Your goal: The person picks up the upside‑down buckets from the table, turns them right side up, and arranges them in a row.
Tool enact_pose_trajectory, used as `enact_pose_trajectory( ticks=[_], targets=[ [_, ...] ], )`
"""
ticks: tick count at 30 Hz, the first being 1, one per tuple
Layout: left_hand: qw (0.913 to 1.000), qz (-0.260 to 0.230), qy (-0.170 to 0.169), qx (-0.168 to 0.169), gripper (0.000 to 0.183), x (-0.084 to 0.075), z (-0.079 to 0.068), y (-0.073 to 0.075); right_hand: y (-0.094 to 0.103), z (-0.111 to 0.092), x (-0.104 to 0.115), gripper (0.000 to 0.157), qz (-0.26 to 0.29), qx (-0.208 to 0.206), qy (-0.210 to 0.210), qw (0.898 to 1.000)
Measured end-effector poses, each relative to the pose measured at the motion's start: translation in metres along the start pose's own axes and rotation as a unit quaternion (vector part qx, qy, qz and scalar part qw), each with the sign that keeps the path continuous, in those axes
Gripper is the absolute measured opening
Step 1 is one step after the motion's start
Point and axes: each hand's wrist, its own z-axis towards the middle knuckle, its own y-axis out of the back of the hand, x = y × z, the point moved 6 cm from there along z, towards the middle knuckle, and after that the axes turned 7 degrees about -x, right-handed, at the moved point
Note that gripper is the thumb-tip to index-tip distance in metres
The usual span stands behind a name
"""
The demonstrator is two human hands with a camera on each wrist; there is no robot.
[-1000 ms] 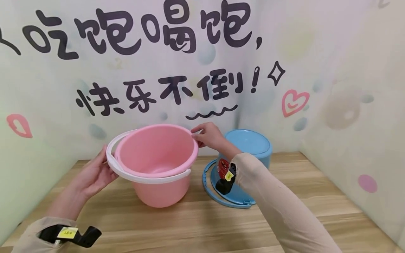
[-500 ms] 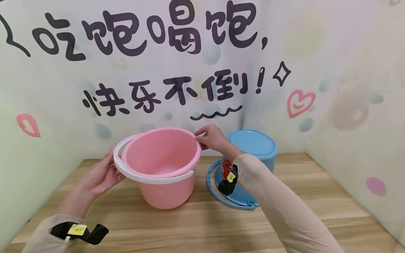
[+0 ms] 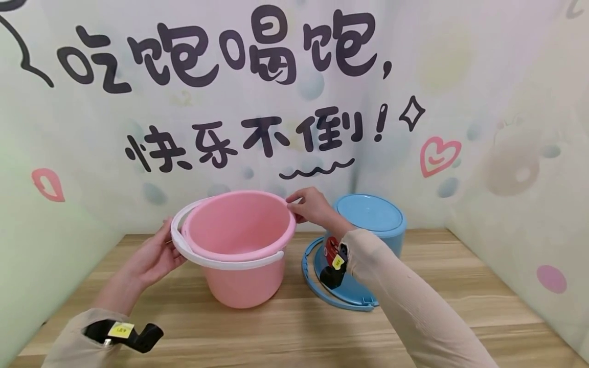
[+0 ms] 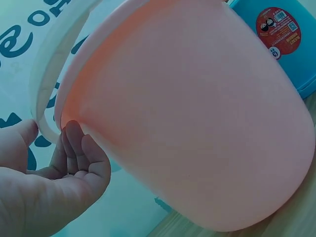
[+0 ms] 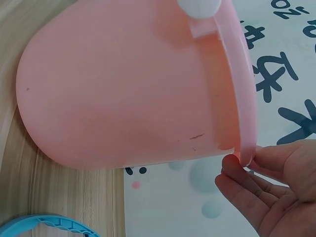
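Head view: left grip [image 3: 156, 259] pinches the handle [image 3: 230, 265], right grip [image 3: 315, 208] pinches the pink bucket [image 3: 245, 284], right sleeve [image 3: 409, 294] partly blocking the blue bucket [image 3: 369, 212].

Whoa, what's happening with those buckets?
Somebody is holding the pink bucket with both hands. The left hand grips its white handle, and the right hand pinches its rim. The blue bucket sits upside down beside it on the wooden table.

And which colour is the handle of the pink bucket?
White; the handle shows best in the head view.
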Motion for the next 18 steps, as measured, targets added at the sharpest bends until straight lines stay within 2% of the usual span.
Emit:
enact_pose_trajectory(
  ticks=[5,7,11,18],
  targets=[
    [0.9998,0.003,-0.016,0.011,0.04,-0.001,-0.002,0.004,0.001,0.0,0.001,0.025,-0.003,-0.001,0.004,1.0],
    [0.9998,0.006,-0.021,0.004,0.039,-0.001,-0.002,0.005,0.002,0.0,0.0,0.025,-0.004,-0.003,0.003,1.0],
    [0.9995,0.016,-0.016,-0.023,0.036,0.001,-0.003,0.009,0.003,-0.001,0.002,0.026,-0.005,0.0,0.004,1.0],
    [0.9955,0.048,0.013,-0.08,0.03,0.009,-0.008,0.025,0.0,-0.004,0.004,0.026,-0.004,0.004,0.008,1.0]
  ],
)
